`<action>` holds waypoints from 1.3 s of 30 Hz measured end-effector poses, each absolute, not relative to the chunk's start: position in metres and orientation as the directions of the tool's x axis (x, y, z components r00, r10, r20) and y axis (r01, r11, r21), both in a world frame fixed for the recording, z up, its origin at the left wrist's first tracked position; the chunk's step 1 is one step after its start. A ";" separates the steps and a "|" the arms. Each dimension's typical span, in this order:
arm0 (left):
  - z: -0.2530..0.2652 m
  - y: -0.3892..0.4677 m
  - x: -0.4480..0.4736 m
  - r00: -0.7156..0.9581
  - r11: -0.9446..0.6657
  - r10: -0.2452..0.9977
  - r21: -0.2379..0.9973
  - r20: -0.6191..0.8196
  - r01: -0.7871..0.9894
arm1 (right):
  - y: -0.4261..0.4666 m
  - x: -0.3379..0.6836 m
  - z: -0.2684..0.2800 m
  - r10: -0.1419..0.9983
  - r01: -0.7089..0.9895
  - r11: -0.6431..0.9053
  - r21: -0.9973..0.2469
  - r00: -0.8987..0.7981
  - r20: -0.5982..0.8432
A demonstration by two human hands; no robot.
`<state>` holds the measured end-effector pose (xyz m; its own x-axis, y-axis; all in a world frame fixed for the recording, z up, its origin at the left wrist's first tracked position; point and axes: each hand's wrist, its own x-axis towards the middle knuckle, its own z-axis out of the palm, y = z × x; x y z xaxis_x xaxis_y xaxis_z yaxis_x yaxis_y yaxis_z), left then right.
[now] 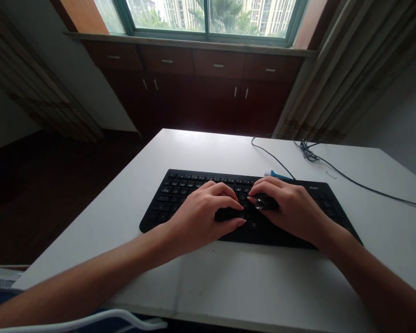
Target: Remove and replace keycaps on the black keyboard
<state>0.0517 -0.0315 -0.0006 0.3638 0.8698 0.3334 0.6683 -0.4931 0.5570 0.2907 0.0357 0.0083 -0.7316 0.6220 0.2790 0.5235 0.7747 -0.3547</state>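
A black keyboard point(284, 237) lies on the white table with its keys facing up. Over its middle, my left hand point(204, 208) is curved, thumb and forefinger apart, with nothing visible between them. The fingertips are close to the keys; whether they touch is unclear. My right hand point(291, 203) is closed around a small dark object with a shiny rounded end point(260, 203), held just above the keys. Its exact kind is hard to make out, and the palm hides part of it. Behind the keyboard's back edge lies a blue brush point(280, 176) with pale bristles.
A black cable point(367, 187) with a bundled loop point(308, 151) crosses the right part of the white table point(201, 277). A thin bent wire piece point(331, 175) lies near it. Beyond stand dark red cabinets point(215, 101) under a window, with curtains point(319, 92) on both sides.
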 end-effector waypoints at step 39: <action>0.001 -0.027 0.046 0.480 -0.662 0.750 0.503 0.456 0.556 | 0.036 0.289 0.010 0.649 0.518 0.761 -0.390 -0.616 0.448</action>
<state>0.0458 -0.0267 0.0012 0.4798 0.7495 0.4561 0.5562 -0.6619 0.5026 0.2894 0.0358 0.0099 -0.6157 0.6486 0.4476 0.5184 0.7611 -0.3898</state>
